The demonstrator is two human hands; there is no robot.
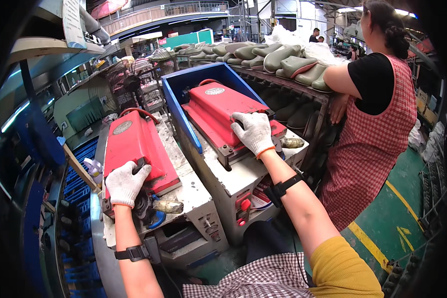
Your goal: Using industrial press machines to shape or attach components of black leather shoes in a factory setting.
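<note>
Two red machine covers with round metal plates on top lie side by side in front of me. White knit gloves cover both my hands. My left hand [126,184] is closed at the front end of the left red cover [132,147], with a black handle [142,164] between its thumb and fingers. Over the front end of the right red cover [218,107] my right hand [255,132] is curled. A black handle [269,113] shows just beside it; most of the grip lies under the glove. Tape-wrapped levers, one left [168,206] and one right [292,143], stick out below the covers.
Both machines have worn white bodies [191,196]; a blue hood [211,73] surrounds the right one. Red buttons [245,204] sit on its front. A rack [283,79] piled with green clogs [281,58] stands behind. A co-worker in a checked apron [365,134] stands close on the right.
</note>
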